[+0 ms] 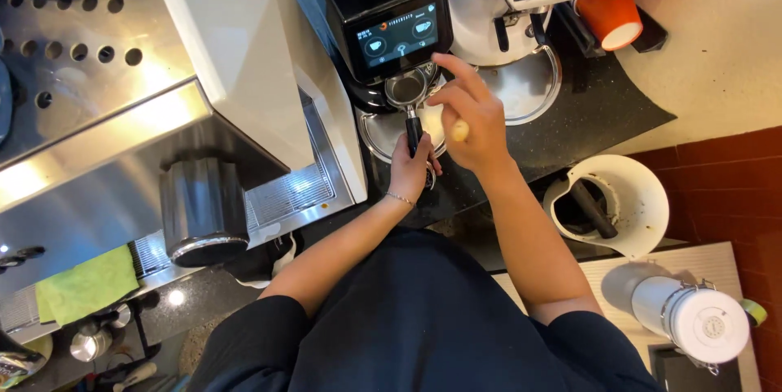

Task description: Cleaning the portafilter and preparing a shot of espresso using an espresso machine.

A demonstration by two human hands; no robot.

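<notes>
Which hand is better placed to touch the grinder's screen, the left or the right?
Probably the right hand: it is free, raised, with a finger extended just beside the grinder's touchscreen. The left hand is closed around the portafilter handle, keeping it under the grinder.

Your counter (603,107) is dark speckled stone. Along its far edge stand the steel espresso machine (147,115) at the left, the black grinder (383,9) in the middle and a white grinder (497,17) beside it. A white knock box (643,188) sits at the right edge, with a white canister (692,319) near the front right corner.
</notes>
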